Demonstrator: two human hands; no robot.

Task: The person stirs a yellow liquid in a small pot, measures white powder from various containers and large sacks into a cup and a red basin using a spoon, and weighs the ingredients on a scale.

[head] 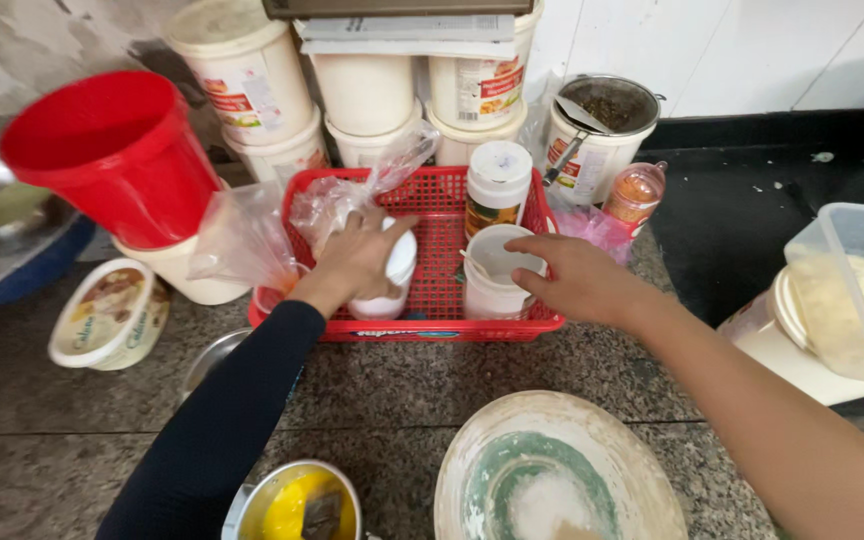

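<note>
**A:** Mid-grab, by the look of things. Left hand [357,255] down in the red basket [432,332], fingers curled over the top of the white jar [392,288] and clamped on it. Jar upright at the front of the basket, just beside the crumpled plastic bags [327,205].

**B:** Yep, same read. Right hand [574,280] over at the open white tub [492,275], also in the basket, right next to the jar. Fingers stretched out and slightly apart along the tub's wall and rim, touching it but not wrapped round. More steadying than gripping, probably. Can't see the thumb properly though.

**A:** So: picking-out stage, nothing lifted clear yet. Both containers sitting on the basket floor.

**B:** Tight in there too. Spice bottle with the white cap [497,190] standing right behind the tub, bags crowding the left corner.

**A:** Calls for a straight-up lift on the jar then, no sideways drag, or hello knocked-over tub with no lid on.

**B:** Also worth minding the landing spot. Granite counter [402,390] in front half taken: wide bowl with white powder [552,480] near the right arm, small tin of yellow stuff [297,500] by the left sleeve.

**A:** Gap between basket and bowl, maybe. Firmer hold on that tub first, if moving both.
</note>
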